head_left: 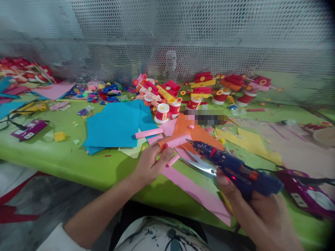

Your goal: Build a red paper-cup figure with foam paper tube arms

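Left hand (150, 164): thumb and fingers pinched on one pink roll (179, 140), held up to the right of the blue sheets (112, 125). Right hand (251, 205): fingers wrapped about one dark blue glue gun (227, 164), farther right of the blue sheets, red light lit, nozzle pointing at the roll's right end; contact between nozzle and roll cannot be told.

Short pink roll (173, 160), one: by the left thumb, right of the blue sheets and nearer the wearer. Scissors (202, 165), metal, one pair: right of the blue sheets, partly hidden by the right hand. Long pink strip (199, 195), one: right of the blue sheets, towards the wearer. Slim pink roll (148, 133), one: at the blue sheets' right edge. Orange sheet (180, 125): right of the blue sheets. Red-and-white cup (162, 113), one: just beyond their right corner. Yellow sheets (247, 142): well to their right.

Paper models (201, 92), several, in red, yellow and pink: beyond the blue sheets, to the right. Small coloured pieces (104, 92), a heap: directly beyond the blue sheets. Yellow block (60, 136), one: left of them. Purple power strips, two: one left (28, 129), one far right (306, 195) of the blue sheets. Green tabletop (65, 158): beneath the blue sheets. Perforated screen (167, 28): behind all.
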Motion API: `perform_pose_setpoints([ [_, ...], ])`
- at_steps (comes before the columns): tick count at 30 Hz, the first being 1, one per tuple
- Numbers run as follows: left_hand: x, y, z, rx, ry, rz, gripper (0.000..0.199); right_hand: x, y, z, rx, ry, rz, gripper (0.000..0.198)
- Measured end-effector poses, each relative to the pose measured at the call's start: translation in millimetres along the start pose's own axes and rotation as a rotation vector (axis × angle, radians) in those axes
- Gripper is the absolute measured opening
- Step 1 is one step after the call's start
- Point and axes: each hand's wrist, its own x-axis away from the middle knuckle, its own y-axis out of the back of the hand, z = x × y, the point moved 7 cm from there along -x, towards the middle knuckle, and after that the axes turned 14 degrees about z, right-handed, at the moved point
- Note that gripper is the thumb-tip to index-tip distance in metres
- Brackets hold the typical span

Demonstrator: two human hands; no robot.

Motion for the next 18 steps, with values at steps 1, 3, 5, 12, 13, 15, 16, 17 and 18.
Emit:
perform_pose_setpoints([
  [1,0.5,-0.1,1.1,0.011,0.010,0.001,0.042,-1.7,0.4,0.5,0.003,0.014,-0.006,0.044],
  [3,2.0,0.7,5.0,0.032,0.042,-0.008,0.040,-5.9,0.9,4.5,0.008,0.073,0.004,0.044],
  [5,3.4,2.2,11.2,0.042,0.089,-0.023,0.039,-9.9,2.0,9.4,0.015,0.130,0.022,0.042],
  [12,3.7,0.1,18.3,0.066,0.130,0.000,0.044,-10.9,8.6,18.6,0.056,0.244,-0.029,0.029],
  [13,3.4,-0.1,17.7,0.073,0.130,0.001,0.044,-10.9,7.2,18.1,0.055,0.250,-0.021,0.028],
  [15,2.8,0.1,16.7,0.071,0.133,-0.004,0.044,-11.7,4.7,16.0,0.065,0.241,-0.010,0.026],
  [16,2.5,0.3,16.5,0.067,0.134,-0.007,0.043,-12.2,4.0,15.3,0.076,0.236,-0.013,0.025],
  [17,2.3,0.5,16.5,0.065,0.133,-0.007,0.043,-12.6,3.6,15.0,0.095,0.235,-0.020,0.026],
  [18,2.1,0.6,16.8,0.063,0.133,-0.009,0.043,-13.0,3.6,15.3,0.116,0.237,-0.029,0.026],
])
